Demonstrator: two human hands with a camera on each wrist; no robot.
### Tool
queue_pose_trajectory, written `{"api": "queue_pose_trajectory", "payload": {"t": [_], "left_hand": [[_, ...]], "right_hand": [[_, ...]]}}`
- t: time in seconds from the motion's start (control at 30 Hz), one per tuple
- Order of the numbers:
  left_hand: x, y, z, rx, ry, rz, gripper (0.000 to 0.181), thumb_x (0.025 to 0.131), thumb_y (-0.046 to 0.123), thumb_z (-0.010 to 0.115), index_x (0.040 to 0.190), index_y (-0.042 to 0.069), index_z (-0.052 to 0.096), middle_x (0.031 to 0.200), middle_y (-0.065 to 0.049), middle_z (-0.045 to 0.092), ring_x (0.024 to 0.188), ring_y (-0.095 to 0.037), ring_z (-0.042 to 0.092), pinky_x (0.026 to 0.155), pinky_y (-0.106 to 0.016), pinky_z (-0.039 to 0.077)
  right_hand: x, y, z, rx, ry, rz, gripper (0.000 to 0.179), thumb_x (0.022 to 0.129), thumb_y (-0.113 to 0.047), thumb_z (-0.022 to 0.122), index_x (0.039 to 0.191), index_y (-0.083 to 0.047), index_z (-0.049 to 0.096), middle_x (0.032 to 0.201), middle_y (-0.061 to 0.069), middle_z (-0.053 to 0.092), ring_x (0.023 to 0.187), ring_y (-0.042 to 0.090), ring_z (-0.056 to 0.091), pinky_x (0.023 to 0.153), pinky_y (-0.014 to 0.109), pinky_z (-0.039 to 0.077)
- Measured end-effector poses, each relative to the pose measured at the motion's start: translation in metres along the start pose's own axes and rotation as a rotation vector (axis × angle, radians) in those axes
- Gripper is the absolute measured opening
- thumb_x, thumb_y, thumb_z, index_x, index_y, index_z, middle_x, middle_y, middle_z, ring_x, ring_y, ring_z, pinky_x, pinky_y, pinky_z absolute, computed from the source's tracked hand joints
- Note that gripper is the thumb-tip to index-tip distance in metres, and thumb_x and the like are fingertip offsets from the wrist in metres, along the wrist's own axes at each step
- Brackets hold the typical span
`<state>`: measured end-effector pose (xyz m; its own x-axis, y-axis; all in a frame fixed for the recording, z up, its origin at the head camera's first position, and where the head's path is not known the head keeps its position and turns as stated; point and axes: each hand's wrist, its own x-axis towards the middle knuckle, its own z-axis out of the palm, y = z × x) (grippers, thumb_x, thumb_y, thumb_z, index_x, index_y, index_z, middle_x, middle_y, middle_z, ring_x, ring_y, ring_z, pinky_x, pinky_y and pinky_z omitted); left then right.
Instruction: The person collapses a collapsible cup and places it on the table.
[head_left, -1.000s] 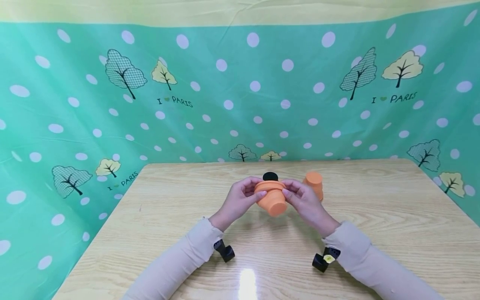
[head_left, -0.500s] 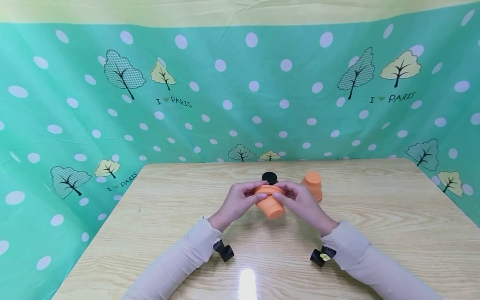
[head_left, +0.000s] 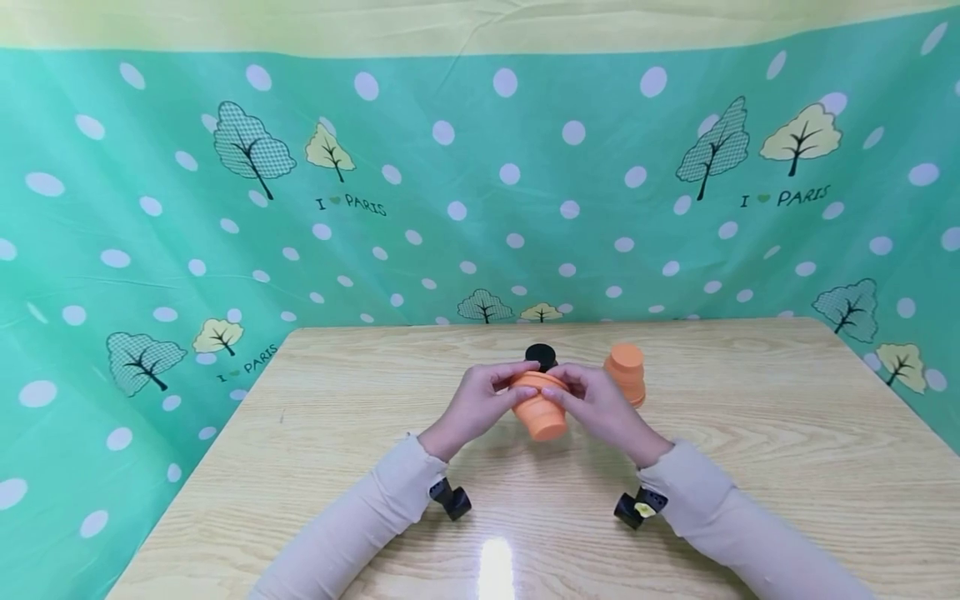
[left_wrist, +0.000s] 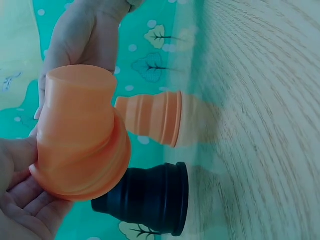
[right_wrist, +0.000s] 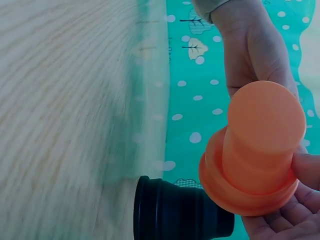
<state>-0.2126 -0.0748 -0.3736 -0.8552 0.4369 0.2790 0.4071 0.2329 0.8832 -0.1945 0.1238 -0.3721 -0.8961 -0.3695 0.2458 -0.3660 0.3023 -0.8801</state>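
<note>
Orange cup in hands: the held cup [head_left: 543, 417] is raised above the table [head_left: 375, 408], tilted, its narrow closed end toward the person and its wide rim away.
Left hand: the left hand [head_left: 483, 402] pinches the rim side, with the thumb on the near wall and the fingers behind.
Right hand: the right hand [head_left: 603, 406] pinches the opposite side in the same manner; the two thumb tips come close together.
Cup material: probably light and soft, like silicone; the left wrist view shows a slanting fold in the wall. I judge it not fragile, perhaps a little grippy.
Where to hold: the thicker rim seems the best place, from both sides; pressing on the thin wall would likely bend it.
Black cup: the black cup [head_left: 540, 356] stands with its narrow end up, just behind the hands, and leaves little room for the fingers there; I cannot tell if they touch it.
Second orange cup: the other orange cup [head_left: 628, 375] stands likewise, near the right hand.
Background: a green dotted cloth [head_left: 420, 183] hangs behind the table.
</note>
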Motion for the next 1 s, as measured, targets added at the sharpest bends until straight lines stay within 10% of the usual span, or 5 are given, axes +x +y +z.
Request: {"api": "queue_pose_trajectory", "payload": {"t": [1.0], "left_hand": [[0.000,-0.005,-0.002,-0.196,0.024,-0.018,0.033,0.093,0.016,0.062,0.120,-0.003,0.058,0.110,-0.018,0.064,0.094,-0.017,0.063,0.082,-0.028,0.054]], "right_hand": [[0.000,0.009,-0.004,0.370,0.062,0.050,0.033,0.097,-0.011,0.053,0.115,0.016,0.049,0.094,-0.002,0.063,0.082,0.006,0.062,0.074,0.021,0.053]]}}
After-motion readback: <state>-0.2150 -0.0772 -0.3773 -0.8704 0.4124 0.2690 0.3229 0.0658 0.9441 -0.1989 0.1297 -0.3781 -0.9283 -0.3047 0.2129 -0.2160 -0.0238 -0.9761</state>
